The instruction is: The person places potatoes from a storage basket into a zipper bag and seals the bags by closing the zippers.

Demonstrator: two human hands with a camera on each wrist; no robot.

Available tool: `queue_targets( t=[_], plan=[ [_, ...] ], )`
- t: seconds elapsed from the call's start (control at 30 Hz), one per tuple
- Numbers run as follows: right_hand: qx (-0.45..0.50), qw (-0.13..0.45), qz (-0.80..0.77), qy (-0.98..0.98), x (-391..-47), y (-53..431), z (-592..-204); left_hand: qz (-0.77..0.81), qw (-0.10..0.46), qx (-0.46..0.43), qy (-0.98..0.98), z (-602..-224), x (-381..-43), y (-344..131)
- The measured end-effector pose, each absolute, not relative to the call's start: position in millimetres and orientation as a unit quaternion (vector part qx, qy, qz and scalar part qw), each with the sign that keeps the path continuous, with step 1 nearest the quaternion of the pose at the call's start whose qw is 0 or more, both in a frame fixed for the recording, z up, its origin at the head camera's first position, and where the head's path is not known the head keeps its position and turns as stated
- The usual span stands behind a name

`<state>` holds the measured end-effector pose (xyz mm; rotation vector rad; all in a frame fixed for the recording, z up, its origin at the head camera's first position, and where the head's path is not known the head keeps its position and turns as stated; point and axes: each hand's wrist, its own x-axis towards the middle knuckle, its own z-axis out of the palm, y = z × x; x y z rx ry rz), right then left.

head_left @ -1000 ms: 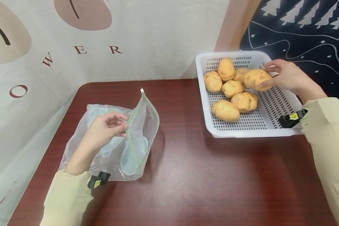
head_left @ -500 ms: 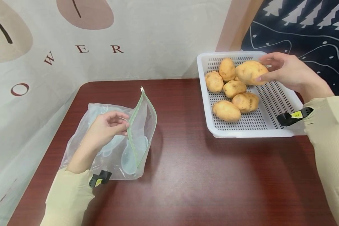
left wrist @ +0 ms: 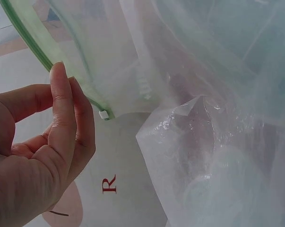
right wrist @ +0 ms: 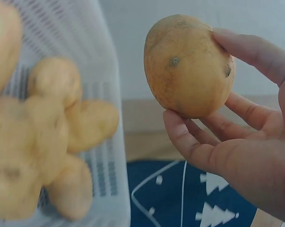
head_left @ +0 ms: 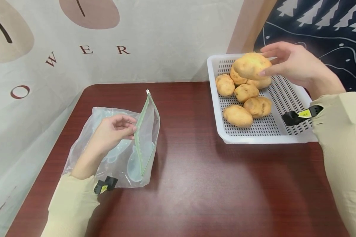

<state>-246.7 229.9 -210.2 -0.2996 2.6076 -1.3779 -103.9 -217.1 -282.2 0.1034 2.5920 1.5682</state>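
A potato [head_left: 250,65] is held up by my right hand [head_left: 299,64] above the back of a white slotted basket [head_left: 270,140]. In the right wrist view, thumb and fingers grip this potato [right wrist: 187,66] from its sides. Several other potatoes [head_left: 237,116] lie in the basket below. At the left, my left hand [head_left: 108,135] pinches the green zip edge of a clear plastic bag [head_left: 124,177], whose mouth stands open toward the right. The left wrist view shows the edge [left wrist: 36,49] between thumb and fingertips, with a white slider [left wrist: 103,114] at its end.
Both bag and basket stand on a dark red-brown table [head_left: 195,184]. Behind it hangs a pale printed cloth [head_left: 166,39], with a dark blue tree-patterned cloth [head_left: 341,46] at the right. Bare tabletop lies between bag and basket.
My right hand has lifted the potato up off the others and carried it left. The left hand stays at the bag's edge, and the bag's mouth looks slightly narrower.
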Motion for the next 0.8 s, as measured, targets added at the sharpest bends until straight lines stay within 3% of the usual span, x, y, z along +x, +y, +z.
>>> queue_targets(
  t=[0.53, 0.8],
  plan=[
    [-0.179, 0.138, -0.596, 0.771, -230, 132, -188, 0.516, 0.057, 0.032, 0.854, -281, -105, -214],
    [-0.191, 0.158, -0.568, 0.785, -217, 90, -187, 0.516, 0.060, 0.030, 0.854, -279, -105, -212]
  ],
)
